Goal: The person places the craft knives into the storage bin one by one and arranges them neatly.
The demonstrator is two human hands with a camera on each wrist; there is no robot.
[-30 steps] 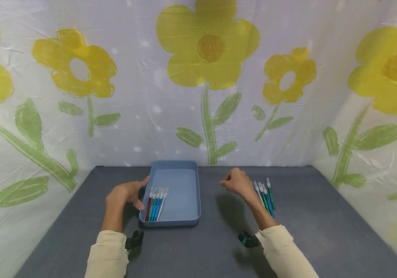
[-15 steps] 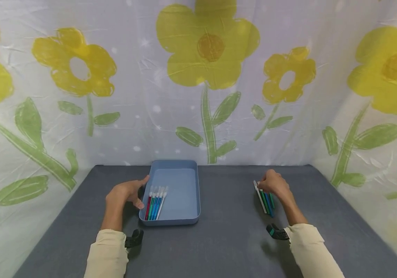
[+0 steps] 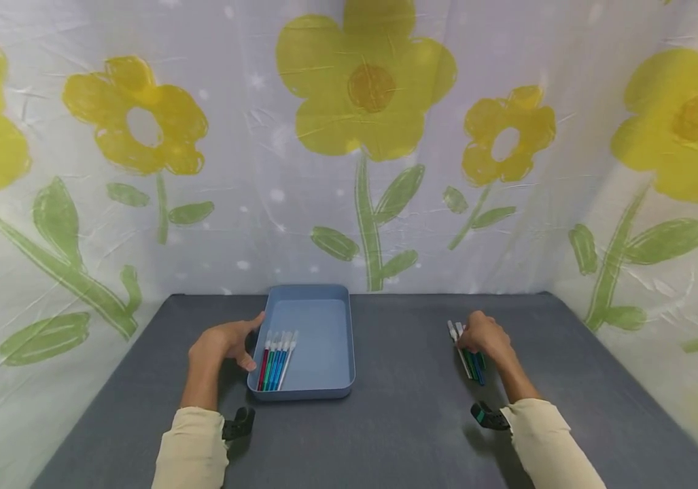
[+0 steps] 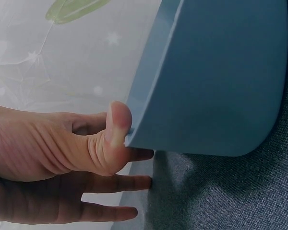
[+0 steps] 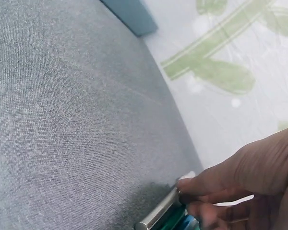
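Observation:
A blue-grey tray (image 3: 324, 319) stands left of the table's middle. Inside it, several slim markers (image 3: 274, 363) with whitish caps lie side by side in the near-left part. At the tray's left wall is my left hand (image 3: 221, 343); the left wrist view shows its thumb (image 4: 119, 122) on the rim and the other fingers straight outside. To the right, my right hand (image 3: 484, 334) is down over a second group of markers (image 3: 477, 373) and partly covers them. Its thumb and forefinger pinch a silver marker (image 5: 158, 210) near its white end, above green and blue ones.
The dark grey cloth-covered table (image 3: 397, 435) ends at a flowered curtain (image 3: 410, 224) behind and on both sides. Each wrist has a black band; the right band (image 3: 489, 415) lies just above the table.
My right hand has gone from beside the tray rightward to the loose markers, then slightly lower onto them. My left hand and the tray have stayed in place.

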